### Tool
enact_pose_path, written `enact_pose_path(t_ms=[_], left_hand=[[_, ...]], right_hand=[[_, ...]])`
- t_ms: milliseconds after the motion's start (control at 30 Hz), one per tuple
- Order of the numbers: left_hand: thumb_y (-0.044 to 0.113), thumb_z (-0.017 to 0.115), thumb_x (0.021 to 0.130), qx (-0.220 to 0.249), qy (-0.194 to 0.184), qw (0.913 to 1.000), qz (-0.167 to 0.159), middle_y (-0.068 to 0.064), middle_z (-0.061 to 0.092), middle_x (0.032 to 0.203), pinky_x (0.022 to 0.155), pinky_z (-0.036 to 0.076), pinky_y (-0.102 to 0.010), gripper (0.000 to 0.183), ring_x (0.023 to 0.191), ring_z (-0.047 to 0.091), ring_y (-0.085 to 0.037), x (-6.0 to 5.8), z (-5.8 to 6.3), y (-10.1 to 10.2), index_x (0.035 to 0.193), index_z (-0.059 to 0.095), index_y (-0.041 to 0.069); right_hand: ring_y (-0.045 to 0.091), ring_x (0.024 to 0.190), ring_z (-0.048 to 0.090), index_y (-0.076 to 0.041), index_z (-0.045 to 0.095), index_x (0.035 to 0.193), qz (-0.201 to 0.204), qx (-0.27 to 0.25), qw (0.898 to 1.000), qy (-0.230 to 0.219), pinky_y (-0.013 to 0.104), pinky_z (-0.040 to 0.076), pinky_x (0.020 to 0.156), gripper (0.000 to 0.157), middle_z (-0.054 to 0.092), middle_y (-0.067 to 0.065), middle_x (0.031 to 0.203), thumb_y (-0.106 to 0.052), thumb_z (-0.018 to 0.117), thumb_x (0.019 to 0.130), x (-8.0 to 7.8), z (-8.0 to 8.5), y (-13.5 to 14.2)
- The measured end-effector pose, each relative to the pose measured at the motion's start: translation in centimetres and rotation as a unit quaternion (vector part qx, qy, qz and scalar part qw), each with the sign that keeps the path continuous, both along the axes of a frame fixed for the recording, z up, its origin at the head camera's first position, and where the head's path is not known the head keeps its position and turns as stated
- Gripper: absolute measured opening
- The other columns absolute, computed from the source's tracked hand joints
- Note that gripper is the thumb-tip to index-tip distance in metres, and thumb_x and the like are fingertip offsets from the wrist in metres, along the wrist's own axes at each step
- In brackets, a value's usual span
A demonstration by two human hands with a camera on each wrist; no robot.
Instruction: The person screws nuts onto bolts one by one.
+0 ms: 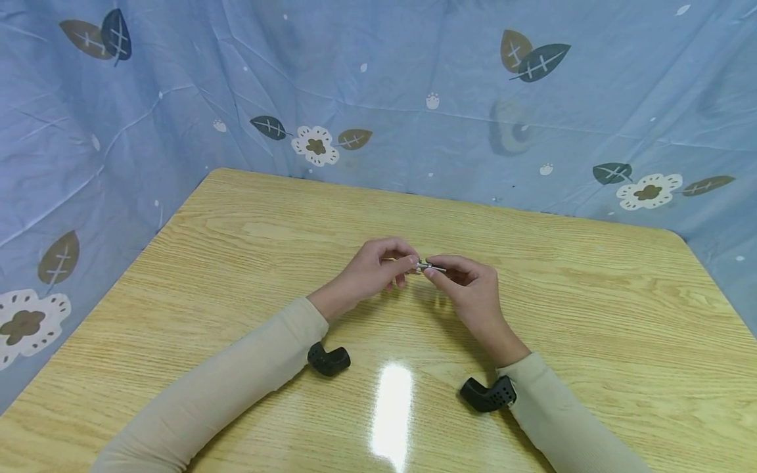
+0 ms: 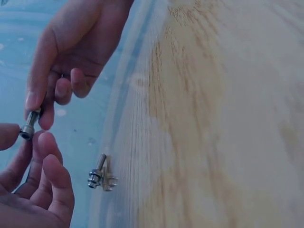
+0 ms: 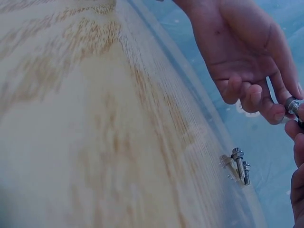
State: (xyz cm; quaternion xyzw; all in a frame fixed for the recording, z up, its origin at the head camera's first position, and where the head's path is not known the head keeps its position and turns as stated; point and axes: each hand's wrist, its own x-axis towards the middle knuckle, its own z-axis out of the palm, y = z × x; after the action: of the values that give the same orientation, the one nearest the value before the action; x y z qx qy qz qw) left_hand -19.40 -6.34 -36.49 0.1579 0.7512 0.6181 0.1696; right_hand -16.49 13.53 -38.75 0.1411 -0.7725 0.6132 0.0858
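A silver socket-head bolt (image 1: pixel 430 266) is held between both hands above the table. My left hand (image 1: pixel 378 266) pinches it near its head, which shows its socket end beside the left thumb in the left wrist view. From the other side, the right hand (image 1: pixel 470 292) grips the shank between thumb and index finger. The fingertips hide part of the shank. In the left wrist view, more bolts (image 2: pixel 99 173) with nuts or washers on them lie on the table just past the left fingers. These same bolts (image 3: pixel 241 166) appear below the hands in the right wrist view.
The wood-grain table (image 1: pixel 266 230) is glossy, with a bright reflection near its front. A blue patterned cloth (image 1: pixel 384 85) hangs along the back and left edges. Black wrist mounts (image 1: pixel 328 360) sit at both sleeve cuffs.
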Motion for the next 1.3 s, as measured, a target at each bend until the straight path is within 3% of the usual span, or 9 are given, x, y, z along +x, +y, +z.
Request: enact_pose_path(t_ms=[233, 467, 533, 667, 833, 1033, 1300], left_hand=[[0.022, 0.061, 0.096, 0.014, 0.002, 0.9999, 0.003, -0.008, 0.064, 0.109, 0.061, 0.047, -0.031, 0.014, 0.082, 0.062, -0.040, 0.10, 0.01, -0.13, 0.109, 0.065, 0.016], [0.015, 0.064, 0.094, 0.029, 0.027, 0.9992, -0.010, -0.017, 0.066, 0.102, 0.061, 0.046, -0.032, 0.015, 0.084, 0.061, -0.043, 0.13, -0.10, -0.34, 0.108, 0.066, 0.017], [0.013, 0.064, 0.093, 0.033, 0.029, 0.9990, -0.013, -0.012, 0.066, 0.105, 0.062, 0.046, -0.033, 0.017, 0.086, 0.061, -0.042, 0.12, -0.12, -0.35, 0.110, 0.065, 0.017], [0.017, 0.064, 0.094, 0.027, 0.018, 0.9994, -0.014, -0.006, 0.064, 0.110, 0.063, 0.047, -0.033, 0.017, 0.087, 0.062, -0.041, 0.08, -0.15, -0.25, 0.111, 0.064, 0.018], [0.028, 0.059, 0.098, 0.007, 0.003, 1.0000, -0.002, -0.016, 0.065, 0.108, 0.061, 0.046, -0.030, 0.016, 0.080, 0.061, -0.038, -0.02, -0.17, -0.03, 0.108, 0.065, 0.017], [0.027, 0.058, 0.098, 0.001, -0.004, 1.0000, 0.007, -0.016, 0.068, 0.104, 0.059, 0.045, -0.028, 0.016, 0.075, 0.061, -0.032, -0.02, -0.25, 0.05, 0.107, 0.066, 0.016], [0.020, 0.064, 0.095, 0.013, 0.015, 0.9998, -0.007, -0.005, 0.064, 0.108, 0.062, 0.046, -0.033, 0.015, 0.083, 0.062, -0.040, 0.15, -0.20, -0.17, 0.110, 0.065, 0.017]], right_hand=[[0.007, 0.086, 0.069, -0.003, 0.073, 0.107, 0.000, -0.001, 1.000, -0.004, 0.022, 0.054, 0.072, 0.021, 0.072, -0.013, 0.098, -0.014, 0.071, 0.089, 0.00, 0.00, -0.01], [0.007, 0.086, 0.069, -0.002, 0.072, 0.107, 0.003, -0.010, 1.000, -0.001, 0.022, 0.055, 0.073, 0.021, 0.072, -0.014, 0.098, -0.012, 0.070, 0.089, -0.02, 0.07, -0.08], [0.007, 0.086, 0.069, -0.001, 0.072, 0.106, 0.003, -0.011, 1.000, 0.000, 0.022, 0.055, 0.074, 0.021, 0.072, -0.014, 0.098, -0.012, 0.070, 0.089, -0.02, 0.09, -0.10], [0.007, 0.086, 0.069, -0.002, 0.073, 0.107, 0.005, -0.010, 1.000, -0.001, 0.022, 0.055, 0.074, 0.021, 0.072, -0.014, 0.099, -0.012, 0.070, 0.089, 0.00, 0.10, -0.08], [0.007, 0.083, 0.068, -0.003, 0.073, 0.107, 0.002, -0.003, 1.000, -0.002, 0.022, 0.054, 0.070, 0.020, 0.073, -0.012, 0.097, -0.013, 0.070, 0.089, -0.01, 0.11, -0.06], [0.006, 0.084, 0.069, -0.004, 0.073, 0.106, -0.006, 0.003, 1.000, -0.007, 0.022, 0.054, 0.070, 0.021, 0.073, -0.010, 0.096, -0.015, 0.071, 0.089, -0.05, 0.11, -0.11], [0.006, 0.088, 0.070, -0.005, 0.073, 0.107, -0.004, 0.003, 1.000, -0.013, 0.023, 0.056, 0.073, 0.022, 0.073, -0.011, 0.099, -0.017, 0.071, 0.089, 0.08, 0.12, -0.06]])
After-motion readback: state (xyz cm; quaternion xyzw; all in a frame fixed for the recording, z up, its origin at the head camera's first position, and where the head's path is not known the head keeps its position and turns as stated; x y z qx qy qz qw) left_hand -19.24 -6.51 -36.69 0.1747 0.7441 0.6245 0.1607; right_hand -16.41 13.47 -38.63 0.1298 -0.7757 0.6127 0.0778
